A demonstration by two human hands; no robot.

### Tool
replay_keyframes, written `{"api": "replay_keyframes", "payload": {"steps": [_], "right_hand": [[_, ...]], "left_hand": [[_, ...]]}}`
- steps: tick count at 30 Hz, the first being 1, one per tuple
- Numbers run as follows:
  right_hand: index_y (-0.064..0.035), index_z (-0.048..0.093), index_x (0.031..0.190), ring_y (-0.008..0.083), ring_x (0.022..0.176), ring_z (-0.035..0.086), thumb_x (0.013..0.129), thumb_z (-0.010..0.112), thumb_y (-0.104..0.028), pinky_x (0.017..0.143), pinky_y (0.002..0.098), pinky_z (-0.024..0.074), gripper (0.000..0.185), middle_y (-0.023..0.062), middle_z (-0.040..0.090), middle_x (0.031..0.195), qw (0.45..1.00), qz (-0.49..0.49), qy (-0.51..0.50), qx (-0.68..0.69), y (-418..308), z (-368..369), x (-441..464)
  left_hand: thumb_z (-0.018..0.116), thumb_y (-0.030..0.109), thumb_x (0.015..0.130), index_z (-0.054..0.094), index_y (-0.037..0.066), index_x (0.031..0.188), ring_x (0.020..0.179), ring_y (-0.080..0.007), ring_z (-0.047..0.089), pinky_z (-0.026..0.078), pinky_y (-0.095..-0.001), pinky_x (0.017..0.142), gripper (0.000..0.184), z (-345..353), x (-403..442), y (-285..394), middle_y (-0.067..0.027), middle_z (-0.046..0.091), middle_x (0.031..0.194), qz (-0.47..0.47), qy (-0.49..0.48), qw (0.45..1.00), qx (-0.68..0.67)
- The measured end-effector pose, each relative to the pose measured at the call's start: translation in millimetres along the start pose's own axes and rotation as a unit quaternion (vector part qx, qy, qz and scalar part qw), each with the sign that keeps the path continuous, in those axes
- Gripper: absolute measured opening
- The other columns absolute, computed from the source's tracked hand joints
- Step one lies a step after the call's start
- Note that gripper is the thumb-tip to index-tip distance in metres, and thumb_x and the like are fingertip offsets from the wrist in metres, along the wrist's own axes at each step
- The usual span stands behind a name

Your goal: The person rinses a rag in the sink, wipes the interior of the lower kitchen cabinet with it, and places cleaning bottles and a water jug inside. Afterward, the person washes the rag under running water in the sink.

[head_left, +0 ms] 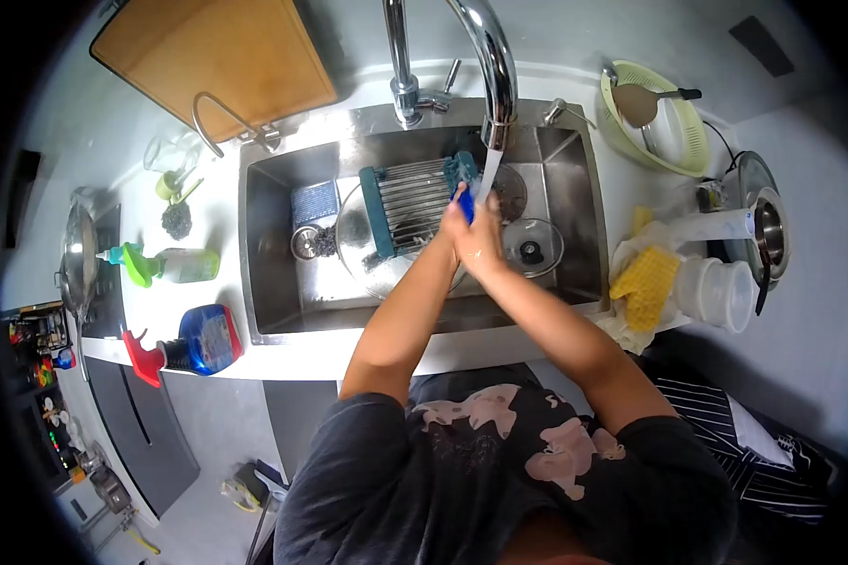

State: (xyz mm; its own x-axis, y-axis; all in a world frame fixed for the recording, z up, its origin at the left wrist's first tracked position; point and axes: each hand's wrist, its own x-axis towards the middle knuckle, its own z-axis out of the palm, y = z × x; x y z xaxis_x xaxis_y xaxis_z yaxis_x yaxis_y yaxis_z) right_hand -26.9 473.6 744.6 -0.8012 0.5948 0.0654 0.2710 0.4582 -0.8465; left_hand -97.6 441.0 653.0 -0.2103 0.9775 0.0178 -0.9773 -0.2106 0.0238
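Note:
Under the running tap (497,127), my left hand (456,218) and my right hand (481,237) are pressed together over the sink. A small bright blue thing (466,201) shows between their closed fingers; its kind is mostly hidden. Water falls onto the hands. Just left of them, a roll-up drying rack with metal bars and teal ends (410,198) lies in the sink, on top of a glass lid (353,231). To the right of my hands lies another round glass lid with a black knob (534,249).
The steel sink (264,292) has a drain strainer (306,242) at its left. Spray bottles (207,339) stand on the left counter. A green basket (693,141), yellow sponge cloth (646,286) and plastic tubs (716,290) are at right. A cutting board (221,61) leans behind.

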Motion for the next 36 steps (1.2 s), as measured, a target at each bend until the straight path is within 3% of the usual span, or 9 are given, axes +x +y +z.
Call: {"api": "replay_keyframes", "payload": {"steps": [3,6,8,17,21,23,27,30,36], "right_hand": [[0.0042,0.045,0.116,0.0407,0.114,0.04,0.082,0.057,-0.032,0.098,0.0404,0.0318,0.051,0.0268,0.04,0.124,0.989,0.127,0.033,-0.068,33,-16,37],[0.0032,0.046,0.114,0.0403,0.11,0.043,0.082,0.059,-0.031,0.095,0.042,0.034,0.049,0.0263,0.043,0.12,0.982,0.165,0.024,-0.088,46,-30,38],[0.0023,0.046,0.114,0.0392,0.108,0.044,0.082,0.059,-0.032,0.094,0.0431,0.0345,0.049,0.0254,0.046,0.116,0.992,-0.029,0.108,-0.066,34,-38,12],[-0.0018,0.058,0.093,0.0153,0.066,0.056,0.085,0.058,-0.016,0.062,0.0275,0.0434,0.017,0.0056,0.06,0.073,0.995,0.042,-0.048,0.078,41,-51,4],[-0.0046,0.052,0.093,0.0047,0.072,0.044,0.091,0.048,-0.018,0.065,0.0212,0.0366,0.014,-0.003,0.05,0.079,0.972,0.078,-0.075,0.209,20,-60,17],[-0.0023,0.051,0.094,0.0088,0.078,0.044,0.093,0.043,-0.023,0.073,0.0246,0.037,0.022,0.0023,0.05,0.081,0.96,0.077,-0.096,0.251,6,-64,24],[-0.004,0.049,0.098,0.0103,0.076,0.043,0.093,0.039,-0.024,0.074,0.0249,0.0366,0.023,0.0014,0.046,0.08,0.934,0.09,-0.122,0.324,-15,-58,34],[-0.0053,0.05,0.096,0.0108,0.078,0.044,0.093,0.04,-0.024,0.075,0.0276,0.0381,0.021,0.0022,0.048,0.082,0.958,0.076,-0.115,0.251,-4,-55,45],[-0.0014,0.052,0.109,0.0155,0.093,0.052,0.083,0.057,-0.044,0.082,0.0294,0.0406,0.051,0.0084,0.058,0.099,0.958,0.082,-0.242,0.133,-9,-77,45]], "left_hand": [[0.05,0.05,0.084,0.052,0.007,0.109,0.084,-0.0217,0.059,0.047,-0.0351,0.076,0.049,53,1,-20,-0.0101,0.06,0.098,0.022,0.467,0.841,0.272],[0.042,0.039,0.091,0.05,0.007,0.113,0.092,-0.0223,0.058,0.046,-0.0369,0.081,0.039,80,-11,-20,-0.011,0.058,0.105,0.077,0.429,0.873,0.221],[0.039,0.034,0.093,0.048,0.007,0.115,0.097,-0.0226,0.055,0.045,-0.0377,0.086,0.036,111,-21,-16,-0.0111,0.056,0.109,0.049,0.43,0.879,0.199],[0.044,0.034,0.09,0.047,0.009,0.114,0.09,-0.019,0.055,0.042,-0.0373,0.078,0.035,120,-44,-13,-0.0051,0.054,0.107,0.028,0.359,0.908,0.214],[0.053,0.025,0.087,0.05,0.013,0.116,0.095,-0.0217,0.054,0.04,-0.0376,0.085,0.032,95,-63,1,-0.0061,0.053,0.112,0.055,0.405,0.768,0.493],[0.059,0.017,0.083,0.053,0.018,0.116,0.106,-0.0292,0.049,0.037,-0.0398,0.093,0.034,90,-63,5,-0.013,0.051,0.119,0.067,0.381,0.514,0.765],[0.059,0.02,0.083,0.058,0.013,0.107,0.103,-0.0321,0.051,0.041,-0.034,0.087,0.025,111,-54,3,-0.0141,0.059,0.107,0.205,0.29,0.33,0.875],[0.057,0.019,0.084,0.057,0.01,0.101,0.085,-0.0322,0.058,0.045,-0.0332,0.075,0.019,130,-51,18,-0.0127,0.063,0.093,0.091,0.321,0.508,0.794],[0.049,0.012,0.091,0.054,0.001,0.095,0.073,-0.0067,0.048,0.041,-0.0208,0.068,0.012,148,-41,42,0.0003,0.055,0.078,0.221,0.264,0.573,0.744]]}}
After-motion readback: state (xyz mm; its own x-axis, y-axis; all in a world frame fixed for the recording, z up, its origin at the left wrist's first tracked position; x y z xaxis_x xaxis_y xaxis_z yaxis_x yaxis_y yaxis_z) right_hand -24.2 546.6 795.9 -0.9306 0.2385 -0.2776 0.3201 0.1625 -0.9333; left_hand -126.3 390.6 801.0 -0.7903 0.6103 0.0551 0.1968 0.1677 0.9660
